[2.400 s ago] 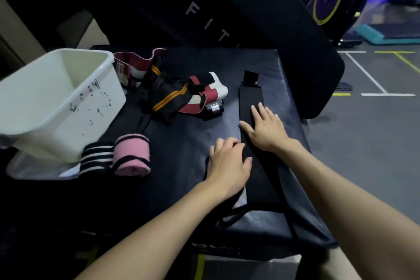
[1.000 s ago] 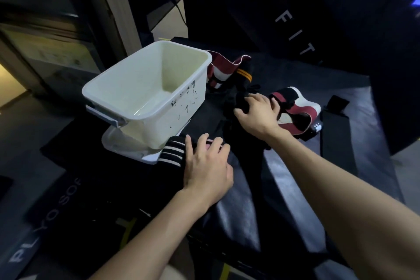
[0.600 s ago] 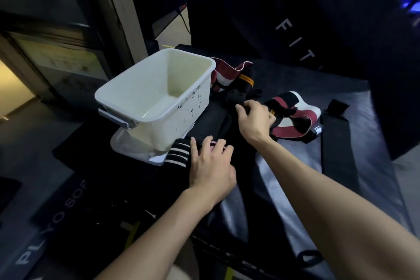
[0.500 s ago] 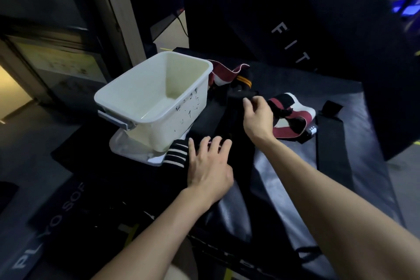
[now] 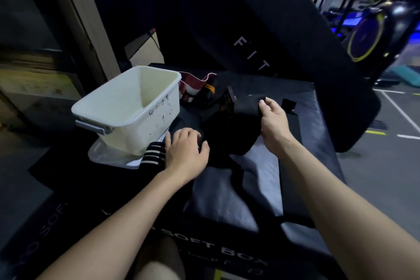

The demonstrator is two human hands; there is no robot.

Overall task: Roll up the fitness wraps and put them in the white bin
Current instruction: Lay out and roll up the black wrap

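Note:
My right hand [image 5: 271, 120] grips a black wrap with yellow lettering [image 5: 238, 116] and holds its end lifted above the black soft box [image 5: 227, 207]. My left hand [image 5: 185, 152] rests, fingers bent, on the lower part of the same dark wrap, right beside a black-and-white striped rolled wrap [image 5: 153, 154]. The empty white bin [image 5: 129, 109] stands tilted at the left on a clear lid [image 5: 109, 159]. A maroon and white wrap [image 5: 193, 83] lies behind the bin. A long black wrap [image 5: 291, 134] lies flat at the right, partly hidden by my right arm.
A tall black pad with the letters FIT [image 5: 252, 54] leans behind the box. A pillar [image 5: 84, 20] rises at the left. Grey gym floor with painted lines [image 5: 391, 120] and exercise machines [image 5: 368, 36] are at the right.
My right hand left the flat black wrap, reached into the pile and lifted a black wrap toward me. My left hand moved to the striped roll. The pink roll is hidden now.

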